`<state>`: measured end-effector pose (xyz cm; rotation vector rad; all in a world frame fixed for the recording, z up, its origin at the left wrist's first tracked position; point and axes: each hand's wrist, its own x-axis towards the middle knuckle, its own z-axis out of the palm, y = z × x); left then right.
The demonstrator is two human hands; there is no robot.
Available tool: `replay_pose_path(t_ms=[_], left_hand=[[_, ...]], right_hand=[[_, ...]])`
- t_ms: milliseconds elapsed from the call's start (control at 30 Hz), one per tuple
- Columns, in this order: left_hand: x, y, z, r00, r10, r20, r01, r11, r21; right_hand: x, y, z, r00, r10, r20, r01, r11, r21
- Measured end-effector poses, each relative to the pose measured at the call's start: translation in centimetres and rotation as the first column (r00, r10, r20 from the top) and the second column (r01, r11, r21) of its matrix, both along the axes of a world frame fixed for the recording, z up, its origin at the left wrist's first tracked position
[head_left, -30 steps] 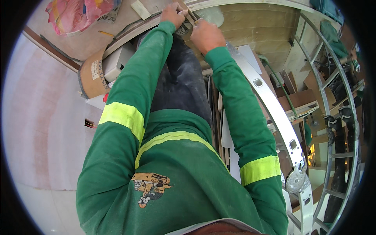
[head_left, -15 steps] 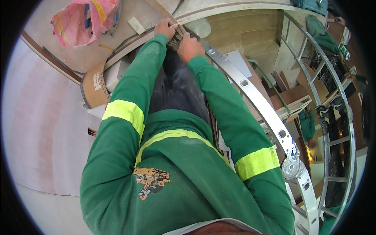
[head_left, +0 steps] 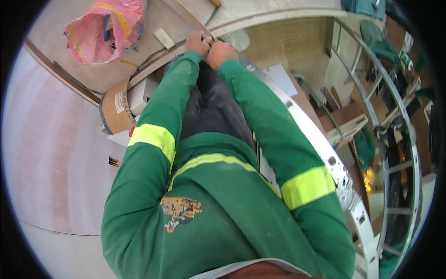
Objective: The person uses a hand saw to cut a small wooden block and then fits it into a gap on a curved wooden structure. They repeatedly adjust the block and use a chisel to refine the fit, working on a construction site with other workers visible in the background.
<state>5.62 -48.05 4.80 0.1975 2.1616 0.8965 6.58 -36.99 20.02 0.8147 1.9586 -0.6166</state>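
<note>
My left hand (head_left: 198, 43) and my right hand (head_left: 222, 54) are close together at the top middle, over the ledge below the far wall. Both have their fingers curled in. A thin brown wooden strip (head_left: 189, 16) slants down from the top edge, and its near end meets my fingers. What lies inside each grip is hidden by the knuckles and slightly blurred. Below my hands are my dark trousers (head_left: 216, 111). A pale flat block (head_left: 164, 38) lies on the surface left of my left hand.
A pink sack (head_left: 95, 39) lies at the upper left beside a pencil-like yellow stick (head_left: 128, 63). A brown cardboard drum (head_left: 116, 109) stands left of my legs. Close on my right runs a metal ladder rail (head_left: 320, 139), with another ladder (head_left: 389, 74) farther right. Boards and tools crowd beyond.
My right hand has shifted slightly left and is nearer my left hand. The view has turned a little, so the strip and sack sit differently. The strip's near end is now more covered by my fingers.
</note>
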Motion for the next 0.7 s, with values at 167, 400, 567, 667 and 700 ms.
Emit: replay_pose_path(t_ms=[167,400,567,667,700], left_hand=[[0.7,-0.3,0.0,1.000,0.014,0.002,-0.014,0.999,-0.028],[-0.8,-0.3,-0.3,0.998,-0.011,0.057,0.014,0.998,-0.054],[0.1,-1.0,0.2,1.000,-0.016,-0.017,0.016,1.000,-0.015],[0.4,-0.9,0.1,0.996,0.083,0.041,-0.082,0.997,-0.008],[0.8,-0.8,0.1,0.990,0.132,0.047,-0.132,0.991,0.014]], right_hand=[[1.2,2.0,-0.7,0.994,0.080,0.071,-0.079,0.997,-0.012],[4.9,2.8,1.9,0.990,-0.078,-0.121,0.086,0.995,0.059],[7.0,2.9,2.3,0.961,-0.094,-0.260,0.112,0.992,0.053],[7.4,2.4,1.7,0.966,-0.091,-0.240,0.098,0.995,0.018],[7.2,2.6,1.5,0.964,-0.076,-0.254,0.083,0.996,0.016]])
